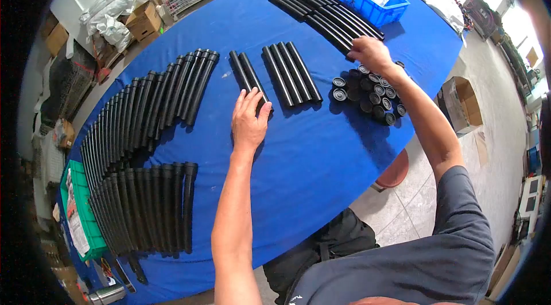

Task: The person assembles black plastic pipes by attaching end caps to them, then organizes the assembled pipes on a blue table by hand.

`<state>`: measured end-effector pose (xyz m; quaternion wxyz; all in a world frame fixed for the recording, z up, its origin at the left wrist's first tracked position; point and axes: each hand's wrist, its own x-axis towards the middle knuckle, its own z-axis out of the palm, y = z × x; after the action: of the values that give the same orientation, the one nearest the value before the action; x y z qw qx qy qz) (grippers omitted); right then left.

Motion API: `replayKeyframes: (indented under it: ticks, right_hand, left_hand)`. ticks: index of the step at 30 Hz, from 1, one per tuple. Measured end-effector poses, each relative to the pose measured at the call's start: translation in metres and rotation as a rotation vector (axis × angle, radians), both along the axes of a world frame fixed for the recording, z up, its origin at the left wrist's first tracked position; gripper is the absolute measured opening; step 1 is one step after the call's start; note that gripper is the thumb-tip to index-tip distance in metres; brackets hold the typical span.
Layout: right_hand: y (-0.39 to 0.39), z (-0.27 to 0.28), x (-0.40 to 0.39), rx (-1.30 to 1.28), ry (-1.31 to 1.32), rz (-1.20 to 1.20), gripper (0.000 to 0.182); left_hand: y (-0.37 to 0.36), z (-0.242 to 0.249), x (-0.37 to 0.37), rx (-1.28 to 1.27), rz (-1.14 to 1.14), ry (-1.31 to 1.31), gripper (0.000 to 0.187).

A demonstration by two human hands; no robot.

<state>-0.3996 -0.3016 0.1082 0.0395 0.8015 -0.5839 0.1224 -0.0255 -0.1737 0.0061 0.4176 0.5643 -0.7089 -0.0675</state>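
Observation:
My left hand (pixel 250 118) lies with fingers spread over the lower ends of two black tubes (pixel 244 70). To their right is a group of several black tubes (pixel 291 74) side by side. My right hand (pixel 372 54) is at the near end of the far rows of tubes (pixel 327 12), just above a cluster of round black caps (pixel 376 98); its fingers are curled, and what they hold, if anything, is hidden. On the left, many capped black tubes (pixel 155 95) lie in a fanned row, with a second row (pixel 149 207) nearer me.
A blue crate (pixel 396 13) with clear plastic stands at the back of the blue-covered table (pixel 310 173). At the left edge is a green crate (pixel 94 230). An open cardboard box (pixel 462 104) and a reddish stool (pixel 395 170) stand beyond the right edge.

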Motion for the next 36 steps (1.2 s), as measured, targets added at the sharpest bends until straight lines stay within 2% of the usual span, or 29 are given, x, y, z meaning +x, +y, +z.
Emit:
replayKeyframes:
  ticks: [2,4,6,9,12,14,17,18,20,24,34,36]
  right_hand:
    - [0.008,-0.012,0.013,-0.127,0.123,0.231,0.021]
    - [0.006,-0.02,0.024,-0.089,0.201,0.208,0.019]
    - [0.006,-0.02,0.029,-0.105,0.168,0.234,0.02]
    - [0.006,-0.008,0.029,0.054,0.216,0.265,0.022]
    - [0.007,-0.001,0.025,0.102,0.231,0.157,0.025]
    - [-0.003,0.007,0.009,0.139,-0.017,0.125,0.029]
    - [0.012,0.029,0.006,0.292,0.152,-0.045,0.042]
    - [0.016,0.032,0.007,0.347,0.235,-0.031,0.048]
    - [0.02,0.021,0.002,0.394,0.152,-0.023,0.05]
    - [0.014,0.007,0.0,0.377,0.196,0.028,0.045]
    - [0.016,0.007,-0.014,0.43,0.058,0.203,0.04]
    - [0.02,0.005,-0.017,0.359,0.012,0.204,0.041]
  left_hand:
    - [0.0,0.0,-0.002,0.008,0.001,-0.006,0.043]
    - [0.001,0.0,0.001,0.01,0.008,-0.003,0.043]
    - [0.001,0.0,0.001,0.01,0.012,0.015,0.043]
    - [0.0,-0.001,0.002,-0.023,0.027,0.05,0.041]
    - [-0.003,-0.004,0.0,-0.048,0.022,0.073,0.039]
    - [-0.002,-0.003,0.002,-0.042,0.026,0.064,0.039]
    - [-0.001,-0.005,0.004,-0.038,0.029,0.064,0.039]
    - [-0.002,-0.003,0.002,-0.042,0.03,0.061,0.039]
    - [-0.001,-0.001,-0.001,-0.04,0.031,0.06,0.04]
    - [0.001,-0.001,0.001,-0.045,0.042,0.052,0.039]
    - [0.0,0.001,0.001,-0.045,0.035,0.065,0.04]
    - [0.0,0.001,0.0,-0.045,0.034,0.062,0.04]
